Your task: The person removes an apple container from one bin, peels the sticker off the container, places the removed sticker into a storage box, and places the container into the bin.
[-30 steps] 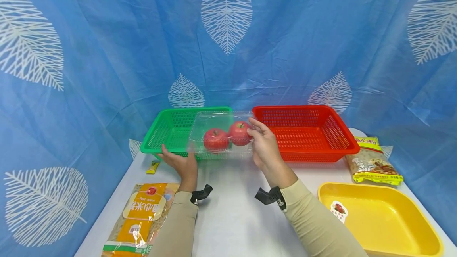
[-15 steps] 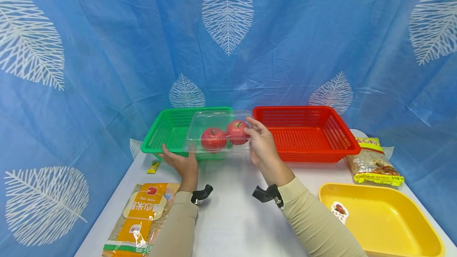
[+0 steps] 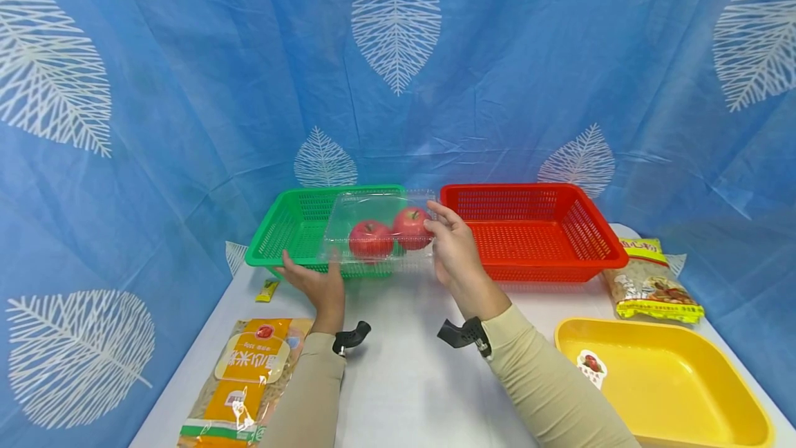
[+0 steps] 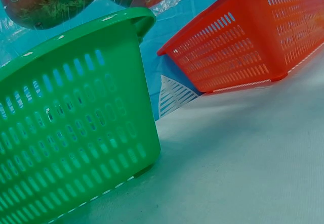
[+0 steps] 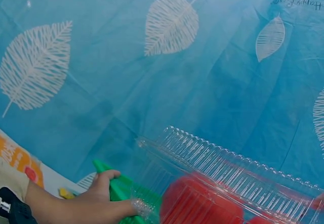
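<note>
A clear plastic clamshell container [image 3: 398,202] hangs in the air, partly over the green basket [image 3: 298,227]. Inside it sit two red apples [image 3: 371,239], side by side; both also show at the top of the left wrist view. My right hand [image 3: 461,258] pinches the container's right end, thumb and fingers against the plastic. My left hand [image 3: 320,292] is at the green basket's front rim, digits spread apart, one of them seen through the container's lower left corner. Whether it bears the container's weight cannot be told. The left wrist view hides that hand.
To the right of the green basket stands a red basket [image 3: 522,240]. A yellow tray [image 3: 671,393] lies front right, with a yellow-ended food bag [image 3: 649,282] behind it. An orange food bag [image 3: 249,372] and a small yellow packet [image 3: 267,290] lie left. Blue cloth [image 3: 485,88] hangs behind.
My right hand has carried the container with the apples slightly left and a little up. The left hand, baskets, tray and bags look the same.
</note>
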`<control>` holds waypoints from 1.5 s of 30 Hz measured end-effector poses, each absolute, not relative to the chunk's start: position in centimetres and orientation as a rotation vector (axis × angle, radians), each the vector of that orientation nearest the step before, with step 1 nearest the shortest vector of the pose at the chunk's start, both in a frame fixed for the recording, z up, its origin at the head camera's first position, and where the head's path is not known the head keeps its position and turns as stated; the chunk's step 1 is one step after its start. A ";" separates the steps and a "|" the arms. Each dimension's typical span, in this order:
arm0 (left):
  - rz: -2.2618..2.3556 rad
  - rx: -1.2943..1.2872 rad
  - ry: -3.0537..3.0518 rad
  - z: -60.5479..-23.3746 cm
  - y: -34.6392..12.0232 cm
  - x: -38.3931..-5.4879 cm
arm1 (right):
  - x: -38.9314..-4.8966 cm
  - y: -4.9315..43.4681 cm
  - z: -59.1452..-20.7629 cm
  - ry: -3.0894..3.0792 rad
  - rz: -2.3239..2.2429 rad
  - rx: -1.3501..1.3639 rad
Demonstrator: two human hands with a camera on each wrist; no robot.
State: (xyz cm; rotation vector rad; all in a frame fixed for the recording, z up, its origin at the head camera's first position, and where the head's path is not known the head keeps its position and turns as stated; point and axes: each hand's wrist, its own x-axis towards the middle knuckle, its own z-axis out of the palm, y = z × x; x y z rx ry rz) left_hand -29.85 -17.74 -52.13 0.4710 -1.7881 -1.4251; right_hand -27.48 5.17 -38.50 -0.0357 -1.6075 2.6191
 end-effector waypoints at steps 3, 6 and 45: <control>-1.431 0.474 -1.787 -52.1 -17.7 -29.9 | -27.6 5.1 -38.4 -1.600 2.622 -0.051; -1.436 0.482 -1.791 -52.0 -17.7 -30.0 | -27.6 5.1 -38.3 -1.603 2.622 -0.067; -1.442 0.486 -1.775 -52.5 -17.9 -30.3 | -28.3 5.1 -39.0 -1.611 2.626 -0.111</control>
